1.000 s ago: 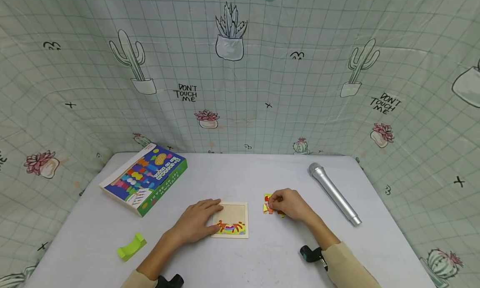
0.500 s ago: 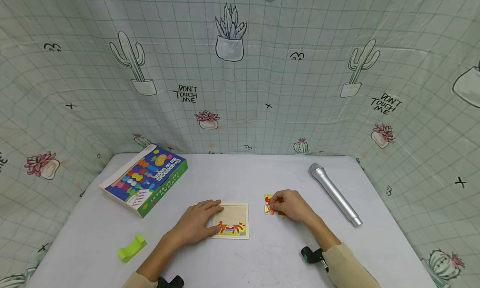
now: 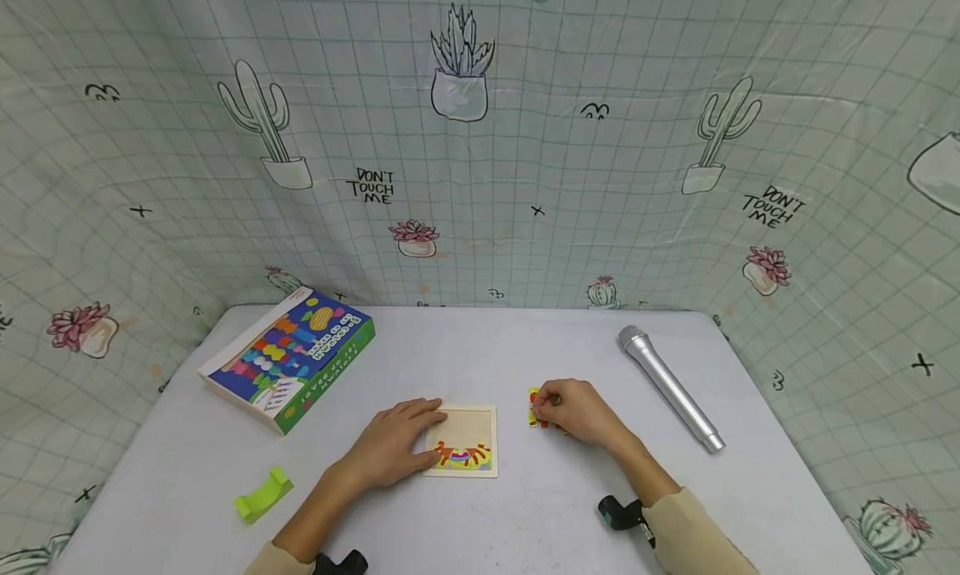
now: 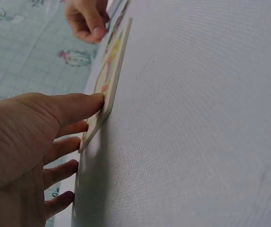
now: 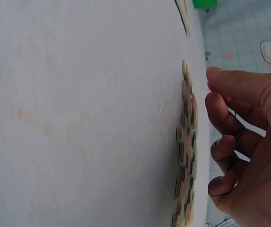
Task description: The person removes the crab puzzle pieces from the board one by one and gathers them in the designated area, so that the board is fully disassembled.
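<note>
A small square wooden puzzle tray (image 3: pixel 468 425) lies on the white table, with a strip of colourful fitted pieces (image 3: pixel 467 457) along its near side. My left hand (image 3: pixel 390 444) rests on the tray's left edge, fingers extended; in the left wrist view its thumb (image 4: pixel 81 106) presses on the rim near a corner. To the right of the tray, my right hand (image 3: pixel 581 410) is over a cluster of loose jigsaw pieces (image 3: pixel 533 397), hiding most of them. In the right wrist view, the bent fingers stand just over the pieces (image 5: pixel 186 137), with nothing visible between thumb and forefinger.
At the back left lies a blue and green toy box (image 3: pixel 300 354). A lime-green curved block (image 3: pixel 262 494) is near the left forearm. On the right side a silver microphone (image 3: pixel 670 387) lies slanted. Behind the table hangs a cactus-print cloth (image 3: pixel 480 183).
My right hand has shifted very slightly left over the loose pieces, covering a bit more of them. The left hand and the tray stay where they were.
</note>
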A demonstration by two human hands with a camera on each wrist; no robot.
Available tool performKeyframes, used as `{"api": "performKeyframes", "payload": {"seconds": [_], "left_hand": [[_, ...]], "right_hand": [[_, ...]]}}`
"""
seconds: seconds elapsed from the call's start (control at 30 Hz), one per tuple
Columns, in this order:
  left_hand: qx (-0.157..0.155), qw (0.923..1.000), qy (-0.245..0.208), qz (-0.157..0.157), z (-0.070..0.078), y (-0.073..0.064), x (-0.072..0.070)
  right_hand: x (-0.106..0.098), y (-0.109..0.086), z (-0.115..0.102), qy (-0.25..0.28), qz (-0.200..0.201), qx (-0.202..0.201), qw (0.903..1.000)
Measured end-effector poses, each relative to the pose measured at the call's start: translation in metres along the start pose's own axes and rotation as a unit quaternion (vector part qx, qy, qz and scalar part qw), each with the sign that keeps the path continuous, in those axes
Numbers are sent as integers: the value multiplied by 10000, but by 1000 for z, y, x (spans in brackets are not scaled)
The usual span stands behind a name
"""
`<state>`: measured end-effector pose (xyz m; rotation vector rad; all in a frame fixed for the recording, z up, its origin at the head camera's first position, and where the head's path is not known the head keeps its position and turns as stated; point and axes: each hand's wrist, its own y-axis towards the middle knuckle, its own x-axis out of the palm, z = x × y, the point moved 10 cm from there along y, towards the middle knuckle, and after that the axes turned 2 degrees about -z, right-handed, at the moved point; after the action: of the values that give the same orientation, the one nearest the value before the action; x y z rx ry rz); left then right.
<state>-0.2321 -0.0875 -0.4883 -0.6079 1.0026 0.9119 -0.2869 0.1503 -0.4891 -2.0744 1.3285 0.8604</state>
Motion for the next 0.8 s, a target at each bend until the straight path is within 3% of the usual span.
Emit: {"api": "performKeyframes", "payload": {"seconds": [0.2, 0.43, 0.57, 0.8], "left_hand": [[9, 10000, 15, -13, 0, 0, 1], [7, 10000, -66, -3, 1, 1, 0], [271, 9991, -337, 19, 6, 1, 1], [734, 9961, -478, -111, 15, 0, 4]], "right_hand": [[22, -9, -31, -62, -236, -439, 9987], [52, -14, -54, -65, -889, -819, 9926], [62, -16, -60, -67, -1187, -890, 9889], [66, -17, -67, -182, -1221, -1047, 9868]]}}
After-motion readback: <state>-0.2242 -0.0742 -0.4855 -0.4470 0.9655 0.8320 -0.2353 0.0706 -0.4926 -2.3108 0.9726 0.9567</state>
